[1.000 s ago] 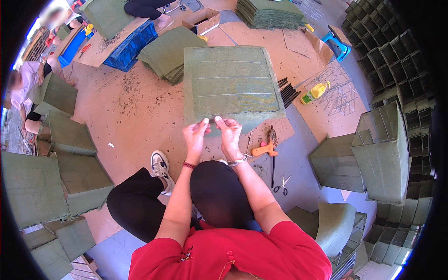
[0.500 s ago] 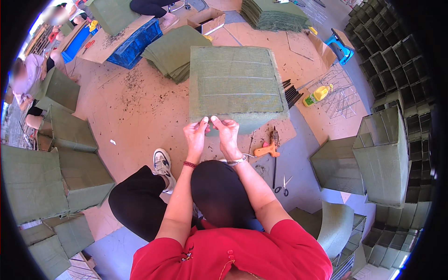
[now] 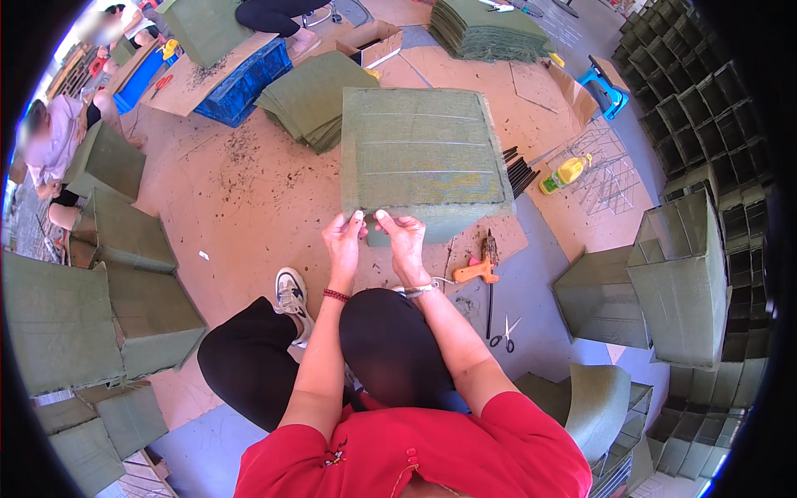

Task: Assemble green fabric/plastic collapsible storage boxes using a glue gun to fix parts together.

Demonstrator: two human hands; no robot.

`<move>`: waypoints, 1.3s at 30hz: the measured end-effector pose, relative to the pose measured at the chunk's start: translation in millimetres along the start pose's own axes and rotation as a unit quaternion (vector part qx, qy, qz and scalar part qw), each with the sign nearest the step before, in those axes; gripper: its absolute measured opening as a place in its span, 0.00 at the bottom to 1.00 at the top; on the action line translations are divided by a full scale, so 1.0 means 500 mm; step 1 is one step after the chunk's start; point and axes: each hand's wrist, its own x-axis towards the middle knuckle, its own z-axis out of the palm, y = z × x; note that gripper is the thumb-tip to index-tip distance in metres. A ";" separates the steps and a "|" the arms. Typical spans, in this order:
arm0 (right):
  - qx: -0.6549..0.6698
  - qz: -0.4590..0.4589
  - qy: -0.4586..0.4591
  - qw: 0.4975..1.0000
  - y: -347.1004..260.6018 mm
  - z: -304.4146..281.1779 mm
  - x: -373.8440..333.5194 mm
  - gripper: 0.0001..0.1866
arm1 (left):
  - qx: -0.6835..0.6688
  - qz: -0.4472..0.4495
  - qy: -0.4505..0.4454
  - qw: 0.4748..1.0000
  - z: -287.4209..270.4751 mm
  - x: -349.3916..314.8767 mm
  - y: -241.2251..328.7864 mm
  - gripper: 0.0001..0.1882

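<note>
In front of me stands a box covered in green mesh fabric [image 3: 427, 149], with pale lines of wire showing across its top. At the near left of its top edge, my left hand [image 3: 343, 241] pinches the fabric edge between thumb and fingers. Close beside it, my right hand [image 3: 404, 242] grips the same edge with the thumb on top. A small gap separates the two thumbs. What lies under the fingertips is hidden.
Right of my knee lie an orange glue gun [image 3: 475, 270] and scissors [image 3: 504, 336]. A yellow bottle [image 3: 566, 173] stands beside wire grids [image 3: 614, 178]. Green fabric sheets [image 3: 311, 100] are stacked behind. Green boxes [image 3: 154, 315] flank both sides. A co-worker [image 3: 62, 137] sits at far left.
My left hand has slid slightly left along the box edge, widening the gap between the thumbs. The right hand stays nearly in place. The whole view has shifted a little.
</note>
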 end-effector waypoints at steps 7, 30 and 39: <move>0.010 -0.013 -0.026 1.000 0.011 -0.009 0.011 0.05 | 0.005 0.000 -0.022 1.000 0.005 0.004 0.005 0.06; 0.020 -0.030 0.222 0.974 0.107 -0.360 0.128 0.35 | 0.050 -0.171 -0.091 0.980 0.150 0.502 0.096 0.31; -0.476 -0.242 -0.012 0.846 0.105 -0.489 0.418 0.23 | 0.033 0.010 0.126 0.991 -0.023 0.157 0.086 0.20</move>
